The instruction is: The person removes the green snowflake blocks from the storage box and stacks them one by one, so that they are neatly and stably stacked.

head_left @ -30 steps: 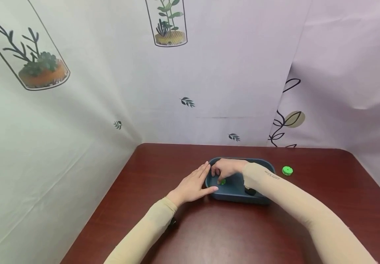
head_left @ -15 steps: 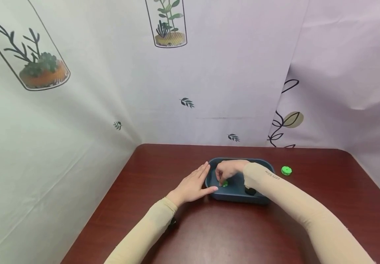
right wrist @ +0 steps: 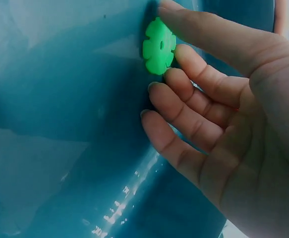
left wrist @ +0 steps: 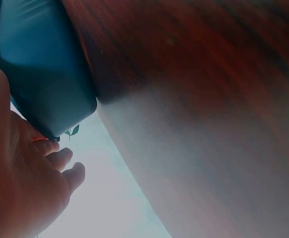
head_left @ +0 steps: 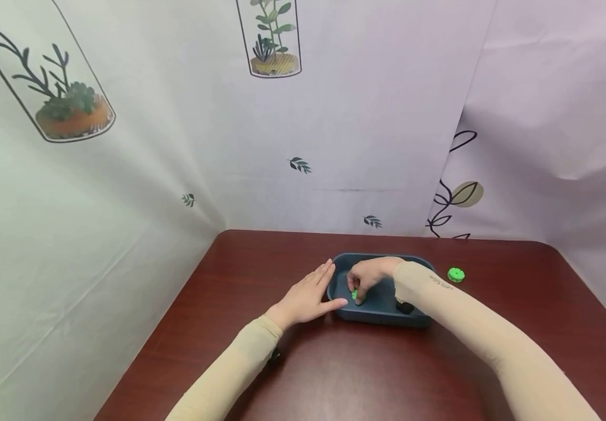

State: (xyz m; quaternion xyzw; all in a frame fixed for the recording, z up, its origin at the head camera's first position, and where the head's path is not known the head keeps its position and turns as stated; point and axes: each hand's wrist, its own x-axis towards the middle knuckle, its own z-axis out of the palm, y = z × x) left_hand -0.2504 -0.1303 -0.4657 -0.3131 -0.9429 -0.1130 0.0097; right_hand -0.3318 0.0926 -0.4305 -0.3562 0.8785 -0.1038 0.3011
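Observation:
A dark blue rectangular tray (head_left: pixel 382 318) lies on the table. My left hand (head_left: pixel 305 295) rests at its left end, fingers straight along the rim and thumb toward the front edge. In the left wrist view the tray's outer wall (left wrist: pixel 45 64) shows beside that hand. My right hand (head_left: pixel 370 273) reaches down into the tray's left half. Between its thumb and index finger it pinches a small bright green, flower-shaped disc (right wrist: pixel 159 47). The disc has a small hole in its middle and stands on edge against the tray floor. The other fingers curl loosely beside it.
A second green scalloped piece (head_left: pixel 455 275) lies on the dark red wooden table (head_left: pixel 376 374), right of the tray. A black device (head_left: pixel 404 307) shows under the right wrist. Printed white cloth (head_left: pixel 345 146) hangs behind and beside the table.
My right hand has shifted slightly right and toward the front within the tray. It now pinches the green disc, which has tipped up from lying flatter. My left hand has stayed put.

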